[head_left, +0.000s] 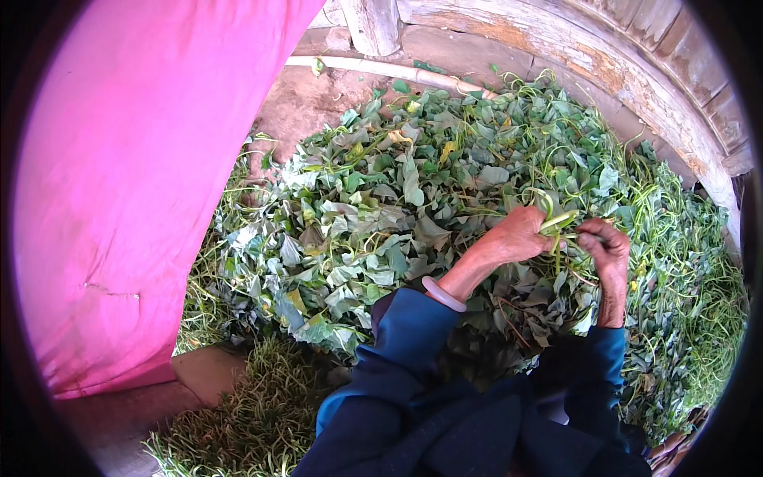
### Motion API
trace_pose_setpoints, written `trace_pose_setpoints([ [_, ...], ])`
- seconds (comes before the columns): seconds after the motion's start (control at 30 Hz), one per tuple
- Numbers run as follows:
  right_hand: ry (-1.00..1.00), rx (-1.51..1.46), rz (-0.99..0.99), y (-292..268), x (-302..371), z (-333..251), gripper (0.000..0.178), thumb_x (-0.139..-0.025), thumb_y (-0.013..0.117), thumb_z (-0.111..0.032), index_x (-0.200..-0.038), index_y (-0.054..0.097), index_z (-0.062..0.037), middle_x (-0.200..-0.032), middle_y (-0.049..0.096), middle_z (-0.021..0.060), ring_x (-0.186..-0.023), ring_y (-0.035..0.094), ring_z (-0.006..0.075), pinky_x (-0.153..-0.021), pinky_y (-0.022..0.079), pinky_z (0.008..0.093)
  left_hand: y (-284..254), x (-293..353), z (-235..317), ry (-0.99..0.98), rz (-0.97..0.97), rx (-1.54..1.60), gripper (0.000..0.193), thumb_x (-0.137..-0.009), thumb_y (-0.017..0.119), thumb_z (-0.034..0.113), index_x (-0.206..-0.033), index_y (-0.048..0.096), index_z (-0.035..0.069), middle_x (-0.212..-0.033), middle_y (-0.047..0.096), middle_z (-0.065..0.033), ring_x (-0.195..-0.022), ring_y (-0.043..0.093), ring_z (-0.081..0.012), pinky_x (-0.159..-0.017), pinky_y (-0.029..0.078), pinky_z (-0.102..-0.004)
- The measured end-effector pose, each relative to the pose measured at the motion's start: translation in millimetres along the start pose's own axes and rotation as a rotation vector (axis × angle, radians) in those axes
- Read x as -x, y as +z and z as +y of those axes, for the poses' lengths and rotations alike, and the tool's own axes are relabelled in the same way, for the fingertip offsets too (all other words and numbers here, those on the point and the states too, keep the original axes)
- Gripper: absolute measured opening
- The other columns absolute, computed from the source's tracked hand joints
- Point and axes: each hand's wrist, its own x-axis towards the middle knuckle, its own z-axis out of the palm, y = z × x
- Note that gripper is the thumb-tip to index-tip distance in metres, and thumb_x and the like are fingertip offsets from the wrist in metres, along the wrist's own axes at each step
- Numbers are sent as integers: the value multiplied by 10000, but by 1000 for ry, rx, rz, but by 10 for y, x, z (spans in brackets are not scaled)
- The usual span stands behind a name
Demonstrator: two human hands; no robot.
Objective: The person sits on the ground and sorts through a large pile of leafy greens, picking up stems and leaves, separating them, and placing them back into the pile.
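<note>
Stems, slender and pale green (559, 222), stood at about 3 o'clock in the view, gripped in a bunch by the closed left hand (520, 234). Just beside them, toward 4 o'clock, the right hand (606, 245) had its fingers bent inward; I could not tell whether it pinched a stem. A smooth, pale lilac bangle (443, 294) ringed the left wrist below a dark blue cloth sleeve (417, 322). Beneath both hands spread a broad pile of green, partly wilted leaves (381, 215). Outward, a heap of thin green stalks (254, 405) lay at 7 o'clock, a bright pink cloth sheet (143, 183) hung between 9 and 10, a pale, slim pole (389, 69) lay at 12, and a weathered wooden beam (556, 41) curved past 1.
</note>
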Motion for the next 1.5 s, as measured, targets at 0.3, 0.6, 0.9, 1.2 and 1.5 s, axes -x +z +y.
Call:
trace_pose_setpoints([
  [0.3,235,-228,-153,411,96,172,210,-824,589,-126,-967,595,27,-779,593,58,-685,554,126,-636,454,263,-203,-17,31,-180,202,839,129,-788,602,120,-855,611,10,-705,635,-109,-393,449,-97,-374,371,-224],
  [0.6,249,-188,-299,273,105,153,158,-874,495,-76,-920,593,39,-729,573,38,-627,516,88,-600,434,233,-449,94,-10,-107,442,783,179,-798,636,213,-788,611,37,-714,637,-100,-479,450,-58,-387,319,-195],
  [0.9,720,-514,387,56,45,1324,159,-720,490,-98,-756,586,24,-549,511,94,-467,522,188,-487,451,319,-231,49,145,-41,633,710,189,-812,601,261,-815,606,72,-685,596,-39,-573,532,-107,-450,382,-215],
  [1.2,367,1112,0,408,287,2343,433,-710,547,-179,-1122,464,-73,-1003,560,120,-933,517,296,-779,425,440,-701,193,-50,111,847,964,196,-801,609,103,-946,561,-19,-715,589,-92,-644,598,-211,-636,539,-344],
  [1.5,377,1135,-355,911,614,2231,178,-674,568,-152,-819,605,-57,-919,520,137,-894,462,310,-756,359,453,-806,212,-135,22,875,1011,159,-779,634,97,-896,580,4,-548,380,41,-426,314,-70,-412,266,-225],
])
